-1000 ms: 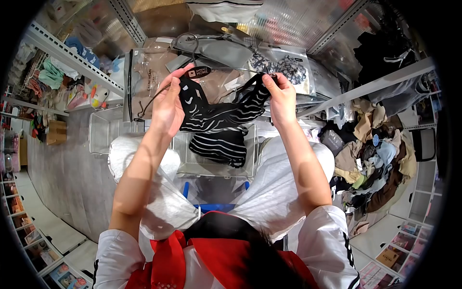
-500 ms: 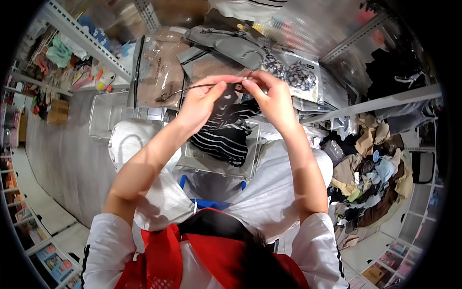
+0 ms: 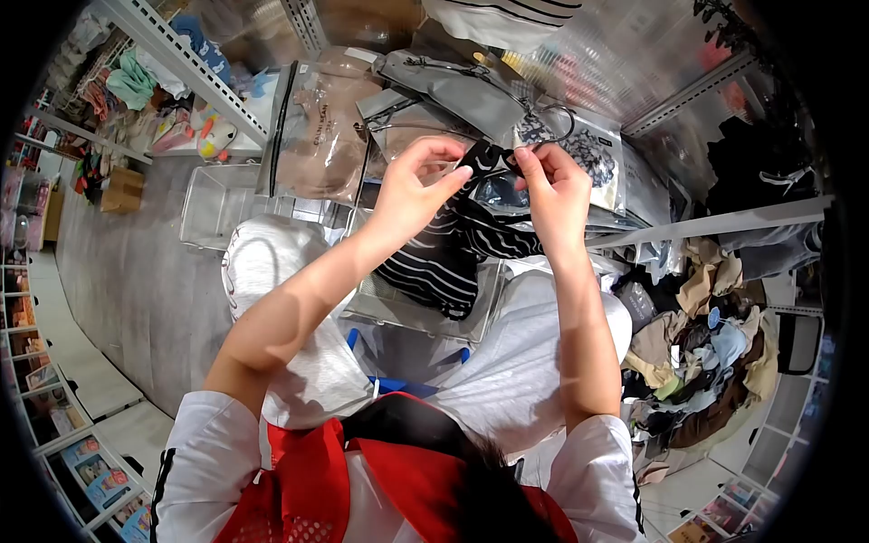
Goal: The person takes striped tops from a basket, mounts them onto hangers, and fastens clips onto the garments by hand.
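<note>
Honestly, with left hand (image 3: pixel 421 176) and right hand (image 3: pixel 557 181) each pinching the black striped garment (image 3: pixel 493 231) above the basket (image 3: pixel 385 309), 2 light, level grips should stop the fabric twisting or stretching.

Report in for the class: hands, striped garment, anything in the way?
Left hand at striped garment, grip unclear; right hand pinching its black upper end. Garment over the basket. Dark hook juts beside right hand, no blockage seen.
</note>
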`<action>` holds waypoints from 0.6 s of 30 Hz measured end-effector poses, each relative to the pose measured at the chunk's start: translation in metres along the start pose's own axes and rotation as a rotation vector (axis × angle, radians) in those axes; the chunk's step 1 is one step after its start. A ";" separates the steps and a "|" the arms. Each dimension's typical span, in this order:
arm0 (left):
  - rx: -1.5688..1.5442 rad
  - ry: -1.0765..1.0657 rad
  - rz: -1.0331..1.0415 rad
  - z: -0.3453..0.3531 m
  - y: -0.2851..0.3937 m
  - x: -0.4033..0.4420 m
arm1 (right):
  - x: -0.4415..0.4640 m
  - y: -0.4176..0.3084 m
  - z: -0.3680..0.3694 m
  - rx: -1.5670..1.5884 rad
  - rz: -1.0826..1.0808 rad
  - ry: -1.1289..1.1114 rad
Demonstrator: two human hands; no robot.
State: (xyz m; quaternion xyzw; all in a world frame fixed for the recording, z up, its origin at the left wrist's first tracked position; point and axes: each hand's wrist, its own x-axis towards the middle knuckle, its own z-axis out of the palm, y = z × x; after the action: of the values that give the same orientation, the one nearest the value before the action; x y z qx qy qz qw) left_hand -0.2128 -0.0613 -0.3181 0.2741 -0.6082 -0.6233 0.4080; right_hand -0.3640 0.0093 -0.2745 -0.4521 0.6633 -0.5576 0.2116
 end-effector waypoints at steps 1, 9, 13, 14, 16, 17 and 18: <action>0.006 0.009 0.029 0.004 0.002 0.000 | 0.000 0.000 0.001 -0.002 -0.016 -0.004; -0.097 0.198 0.048 0.000 0.011 -0.004 | -0.001 0.007 0.004 -0.395 -0.392 0.021; 0.556 0.332 0.344 -0.020 0.016 0.002 | -0.006 0.008 0.008 -0.361 -0.566 0.004; 0.691 0.346 0.390 -0.022 0.019 0.003 | -0.007 0.010 0.008 -0.359 -0.541 0.010; 0.962 0.372 0.482 -0.025 0.027 0.005 | -0.007 0.013 0.008 -0.354 -0.494 0.021; 0.948 0.444 0.472 -0.024 0.030 0.007 | -0.008 0.015 0.008 -0.325 -0.485 0.029; 0.933 0.517 0.460 -0.021 0.031 0.010 | -0.008 0.016 0.009 -0.296 -0.476 0.037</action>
State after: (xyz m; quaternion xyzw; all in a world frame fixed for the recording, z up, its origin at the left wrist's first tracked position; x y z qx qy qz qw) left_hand -0.1951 -0.0784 -0.2880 0.4290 -0.7432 -0.0976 0.5041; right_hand -0.3585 0.0110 -0.2939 -0.6111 0.6163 -0.4967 -0.0058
